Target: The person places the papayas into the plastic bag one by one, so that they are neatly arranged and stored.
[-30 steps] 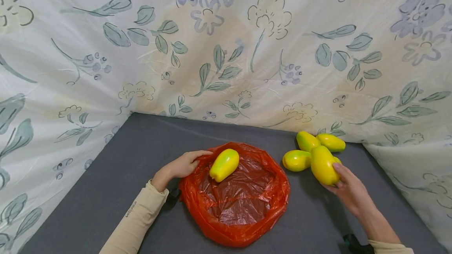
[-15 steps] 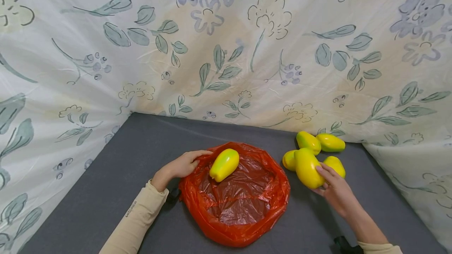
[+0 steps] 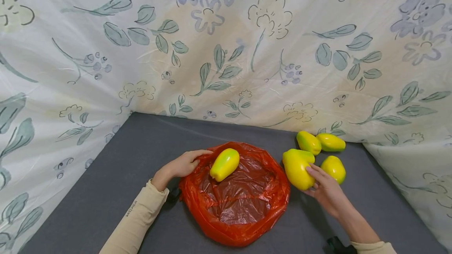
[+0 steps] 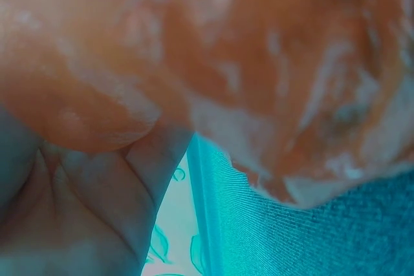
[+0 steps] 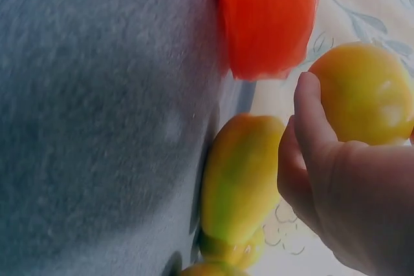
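Now gripping the papaya-like fruit point(image 3: 297, 171) with the right hand point(image 3: 326, 191) beside the red plastic bag point(image 3: 229, 237), pinching its rim point(image 3: 192, 185) with the left hand point(image 3: 183, 164)—best to clear that edge high, steadily!

Left hand point(image 3: 183, 164) pinching, right hand point(image 3: 326, 192) gripping

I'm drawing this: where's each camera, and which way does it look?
Head: on the head, forward and down at the red bag; left hand, right hand, sleeves show.
Left wrist: worn there, facing the bag; left hand partly shows.
Right wrist: worn there, facing table and held yellow fruit; right hand shows.
Head and right wrist share that fruit.
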The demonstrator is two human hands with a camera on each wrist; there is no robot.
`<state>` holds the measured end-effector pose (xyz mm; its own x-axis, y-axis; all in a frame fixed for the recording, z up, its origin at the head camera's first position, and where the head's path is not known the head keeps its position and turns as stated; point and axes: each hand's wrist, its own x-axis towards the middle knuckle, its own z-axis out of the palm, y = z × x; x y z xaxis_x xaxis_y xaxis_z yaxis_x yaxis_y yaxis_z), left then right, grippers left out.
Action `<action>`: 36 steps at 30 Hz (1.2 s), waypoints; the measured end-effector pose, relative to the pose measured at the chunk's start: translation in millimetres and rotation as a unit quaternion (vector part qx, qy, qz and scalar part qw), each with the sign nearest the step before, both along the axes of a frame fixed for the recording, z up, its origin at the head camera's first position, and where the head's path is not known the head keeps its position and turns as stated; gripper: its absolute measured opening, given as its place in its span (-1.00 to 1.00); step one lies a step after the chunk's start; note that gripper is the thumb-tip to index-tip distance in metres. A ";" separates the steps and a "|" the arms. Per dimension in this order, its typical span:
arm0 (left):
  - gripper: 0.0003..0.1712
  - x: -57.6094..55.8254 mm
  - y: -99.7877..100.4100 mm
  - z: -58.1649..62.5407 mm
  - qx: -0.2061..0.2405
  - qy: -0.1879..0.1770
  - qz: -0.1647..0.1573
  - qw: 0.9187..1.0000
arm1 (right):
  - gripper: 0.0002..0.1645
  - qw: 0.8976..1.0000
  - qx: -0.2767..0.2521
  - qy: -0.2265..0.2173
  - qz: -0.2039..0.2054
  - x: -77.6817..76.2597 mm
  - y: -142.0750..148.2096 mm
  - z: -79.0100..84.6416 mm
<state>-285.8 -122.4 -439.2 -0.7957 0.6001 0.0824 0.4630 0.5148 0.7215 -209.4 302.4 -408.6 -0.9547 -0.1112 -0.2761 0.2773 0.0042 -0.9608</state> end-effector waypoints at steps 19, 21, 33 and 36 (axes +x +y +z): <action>-0.45 2.8 -0.6 1.0 0.010 -0.012 0.002 1.000 | -0.18 0.999 -0.024 0.010 0.042 7.8 -32.9 5.7; -0.46 3.3 -0.4 1.2 0.011 -0.013 0.001 1.000 | -0.18 0.998 -0.027 0.009 0.048 8.0 -36.8 6.0; -0.45 4.3 0.2 3.2 0.012 -0.007 -0.003 1.000 | -0.20 0.996 -0.041 -0.004 0.073 6.4 -59.9 3.1; -0.45 4.2 0.2 4.0 0.010 -0.004 -0.003 1.000 | -0.20 0.996 -0.042 -0.010 0.081 6.5 -64.7 1.8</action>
<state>-281.6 -122.1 -435.3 -0.7934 0.6024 0.0878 0.4594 0.4978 0.7356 -202.8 237.7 -406.8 -0.9166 -0.2866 -0.2789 0.2992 -0.0289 -0.9538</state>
